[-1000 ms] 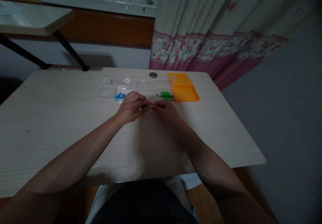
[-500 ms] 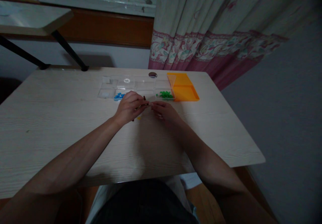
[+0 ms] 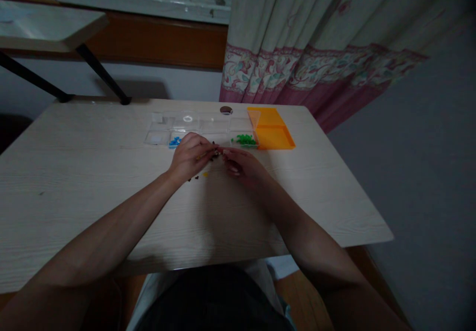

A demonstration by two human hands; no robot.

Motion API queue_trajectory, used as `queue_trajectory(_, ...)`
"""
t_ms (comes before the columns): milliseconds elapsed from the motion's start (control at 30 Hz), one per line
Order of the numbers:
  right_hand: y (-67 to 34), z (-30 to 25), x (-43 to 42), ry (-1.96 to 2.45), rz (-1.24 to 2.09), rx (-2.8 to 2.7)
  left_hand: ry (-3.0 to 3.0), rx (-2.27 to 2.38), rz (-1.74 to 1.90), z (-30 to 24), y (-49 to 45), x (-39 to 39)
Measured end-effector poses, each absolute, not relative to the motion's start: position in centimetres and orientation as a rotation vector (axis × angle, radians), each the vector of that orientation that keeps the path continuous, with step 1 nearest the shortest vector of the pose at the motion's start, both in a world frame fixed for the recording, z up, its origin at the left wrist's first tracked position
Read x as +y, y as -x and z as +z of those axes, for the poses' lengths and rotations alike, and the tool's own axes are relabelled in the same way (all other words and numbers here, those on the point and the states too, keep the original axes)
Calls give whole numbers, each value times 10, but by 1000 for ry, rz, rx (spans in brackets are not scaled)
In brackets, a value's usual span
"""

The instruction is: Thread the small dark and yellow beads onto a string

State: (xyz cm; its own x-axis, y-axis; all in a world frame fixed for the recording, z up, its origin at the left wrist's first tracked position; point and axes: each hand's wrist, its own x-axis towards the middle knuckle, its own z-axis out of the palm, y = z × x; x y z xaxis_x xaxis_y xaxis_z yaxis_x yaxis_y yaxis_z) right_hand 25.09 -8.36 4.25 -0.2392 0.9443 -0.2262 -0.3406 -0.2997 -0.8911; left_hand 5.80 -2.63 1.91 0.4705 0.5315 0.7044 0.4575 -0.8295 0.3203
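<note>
Nearest the camera: the person's dark clothing [image 3: 213,301] at the counter's [image 3: 156,227] front edge, both forearms reaching in over the top. Small bits lie loose on the wood just in front of the left wrist: a yellow piece [image 3: 205,175], plus two dark brown pieces [image 3: 197,177] to its left, one of them close to the wrist.

Left hand [image 3: 193,152] and right hand [image 3: 243,163] meet mid-counter, fingertips close together, fingers bent. Can't tell if the tips touch or what either one is clamped on; too small and dim. A yellow sliver [image 3: 199,157] shows at the left fingers. A cluster of dark bits [image 3: 214,156] sits in the gap between the hands; can't tell whether held or lying on the wood.

Just past the hands: a clear compartment case [image 3: 213,123], lid open. Blue pieces [image 3: 175,141] in a compartment left of centre, partly behind the left hand; green pieces [image 3: 245,140] in the right-end one. Orange box [image 3: 275,135], open, right beside it. Round brown object [image 3: 226,110] behind the case.

Back: raised shelf [image 3: 48,24] on black legs at left, patterned curtain [image 3: 282,38] at right, window frame [image 3: 145,1] behind.
</note>
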Motion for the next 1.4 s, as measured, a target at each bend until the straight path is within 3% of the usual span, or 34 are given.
queue_trajectory(1133, -258, 37, -80, 933, 1702, -958, -2480, 1248, 1468, 13, -55, -17)
queue_trajectory(1267, -259, 31, -77, 1045, 1529, -1097, -2477, 1276, 1451, 12, -55, -17)
queue_trajectory(1400, -265, 25, -72, 1354, 911, -1398, -2464, 1285, 1427, 10, -55, -16)
